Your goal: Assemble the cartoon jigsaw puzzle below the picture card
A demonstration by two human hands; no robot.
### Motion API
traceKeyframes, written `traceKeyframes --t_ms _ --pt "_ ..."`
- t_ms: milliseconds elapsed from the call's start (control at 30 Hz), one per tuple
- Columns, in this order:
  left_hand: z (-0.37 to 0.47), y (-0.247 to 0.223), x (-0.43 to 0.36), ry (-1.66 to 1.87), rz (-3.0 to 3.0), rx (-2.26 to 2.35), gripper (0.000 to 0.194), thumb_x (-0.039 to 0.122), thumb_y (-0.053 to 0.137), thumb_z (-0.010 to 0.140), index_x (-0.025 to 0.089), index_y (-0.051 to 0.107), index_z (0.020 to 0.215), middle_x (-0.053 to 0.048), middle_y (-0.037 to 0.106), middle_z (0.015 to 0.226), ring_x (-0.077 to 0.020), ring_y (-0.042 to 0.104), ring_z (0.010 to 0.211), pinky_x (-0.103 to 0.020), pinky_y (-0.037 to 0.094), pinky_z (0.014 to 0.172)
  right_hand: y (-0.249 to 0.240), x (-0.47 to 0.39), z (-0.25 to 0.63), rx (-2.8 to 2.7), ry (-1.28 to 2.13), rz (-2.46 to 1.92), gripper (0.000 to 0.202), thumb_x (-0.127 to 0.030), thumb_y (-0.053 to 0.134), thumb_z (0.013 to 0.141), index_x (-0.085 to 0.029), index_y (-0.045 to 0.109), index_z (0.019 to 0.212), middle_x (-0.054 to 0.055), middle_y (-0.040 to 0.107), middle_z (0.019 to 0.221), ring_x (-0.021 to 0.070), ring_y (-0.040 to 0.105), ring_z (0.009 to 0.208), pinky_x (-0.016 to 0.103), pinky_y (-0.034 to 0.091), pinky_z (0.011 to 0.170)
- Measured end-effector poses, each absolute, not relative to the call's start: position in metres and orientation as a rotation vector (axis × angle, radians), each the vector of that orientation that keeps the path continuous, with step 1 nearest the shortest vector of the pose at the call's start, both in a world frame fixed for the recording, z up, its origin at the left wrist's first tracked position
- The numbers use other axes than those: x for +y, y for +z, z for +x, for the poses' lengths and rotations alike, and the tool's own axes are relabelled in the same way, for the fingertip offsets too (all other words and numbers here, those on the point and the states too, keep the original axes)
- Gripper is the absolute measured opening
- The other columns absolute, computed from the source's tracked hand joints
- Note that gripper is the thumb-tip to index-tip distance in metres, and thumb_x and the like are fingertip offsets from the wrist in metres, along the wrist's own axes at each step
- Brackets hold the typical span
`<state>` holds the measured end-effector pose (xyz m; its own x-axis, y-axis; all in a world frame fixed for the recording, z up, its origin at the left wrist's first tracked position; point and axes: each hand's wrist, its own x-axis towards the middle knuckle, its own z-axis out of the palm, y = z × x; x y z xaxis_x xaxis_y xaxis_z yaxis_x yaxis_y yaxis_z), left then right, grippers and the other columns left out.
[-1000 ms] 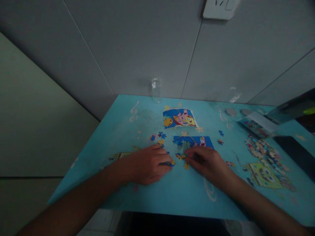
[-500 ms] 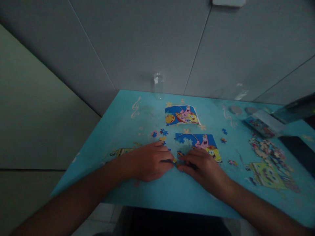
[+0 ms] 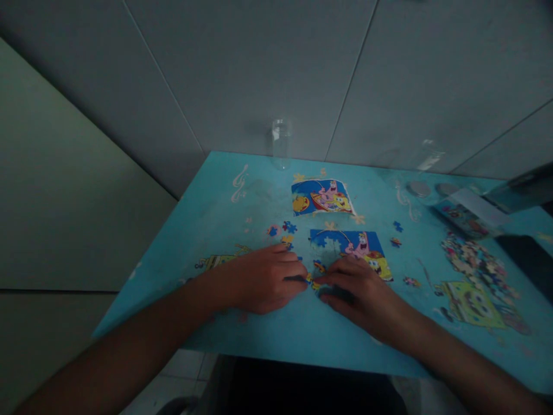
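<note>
My left hand point(image 3: 274, 278) is closed, its fingertips at small yellow and blue puzzle pieces point(image 3: 311, 282) near the table's front. From the right, my right hand point(image 3: 356, 291) touches the same pieces with bent fingers, thumb apart from the index finger. Partly under it lies a joined blue puzzle section point(image 3: 369, 241) with pink and yellow figures and a gap at its left. Behind that section is a picture card point(image 3: 322, 197) showing the same scene. Loose pieces point(image 3: 289, 227) lie beyond my left hand.
A clear jar point(image 3: 280, 144) stands at the table's back edge. On the right are round lids point(image 3: 419, 188), a picture box point(image 3: 464, 219), a heap of pieces point(image 3: 479, 265) and a dark phone-like object point(image 3: 527, 262). A few single pieces point(image 3: 396, 242) lie nearer.
The view has tilted slightly, shifting the table up. My right hand's fingertips have spread a little, with the thumb lower and the index finger at the yellow pieces.
</note>
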<state>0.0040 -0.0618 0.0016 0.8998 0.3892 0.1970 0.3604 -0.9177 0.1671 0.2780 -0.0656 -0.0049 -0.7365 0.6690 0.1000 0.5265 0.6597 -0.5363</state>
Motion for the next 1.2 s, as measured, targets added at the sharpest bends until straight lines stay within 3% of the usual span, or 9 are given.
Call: traceKeyframes --t_ms 300,733,1000,1200 --pt "0.0034 0.001 -0.0621 0.349 2.933 0.577 0.017 0.024 0.062 0.095 0.02 0.069 0.109 -0.005 0.068 0.109 -0.0211 0.06 0.094 -0.041 0.043 0.096 -0.0104 -0.0673 0.2736 -2.485 0.631 -1.078 0.015 -0.029 0.071 0.093 -0.023 0.073 0.107 0.006 0.068 0.097 0.0235 0.065 0.092 0.041 0.052 0.084" --pt "0.005 0.0007 -0.0627 0.342 2.938 0.588 0.019 0.027 0.058 0.099 0.021 0.067 0.115 -0.006 0.069 0.109 -0.0208 0.06 0.095 -0.038 0.043 0.091 -0.0126 -0.0675 0.27 -2.501 0.519 -1.106 0.022 -0.039 0.071 0.094 -0.021 0.074 0.107 0.007 0.068 0.096 0.0246 0.064 0.091 0.043 0.052 0.084" --pt "0.0054 -0.0019 -0.0637 0.336 2.906 0.604 0.021 0.026 0.061 0.097 0.021 0.067 0.117 -0.006 0.067 0.113 -0.0211 0.06 0.098 -0.041 0.043 0.096 -0.0128 -0.0691 0.2709 -2.516 0.513 -1.094 0.025 -0.037 0.069 0.095 -0.023 0.072 0.115 0.008 0.068 0.1 0.0253 0.063 0.094 0.044 0.051 0.085" --pt "0.0045 -0.0008 -0.063 0.309 2.92 0.587 0.022 0.027 0.055 0.101 0.021 0.066 0.12 -0.006 0.068 0.114 -0.021 0.06 0.098 -0.04 0.043 0.093 -0.0086 -0.0706 0.2735 -2.535 0.543 -1.098 0.014 -0.035 0.069 0.095 -0.022 0.072 0.1 0.006 0.068 0.096 0.0258 0.063 0.095 0.045 0.049 0.088"
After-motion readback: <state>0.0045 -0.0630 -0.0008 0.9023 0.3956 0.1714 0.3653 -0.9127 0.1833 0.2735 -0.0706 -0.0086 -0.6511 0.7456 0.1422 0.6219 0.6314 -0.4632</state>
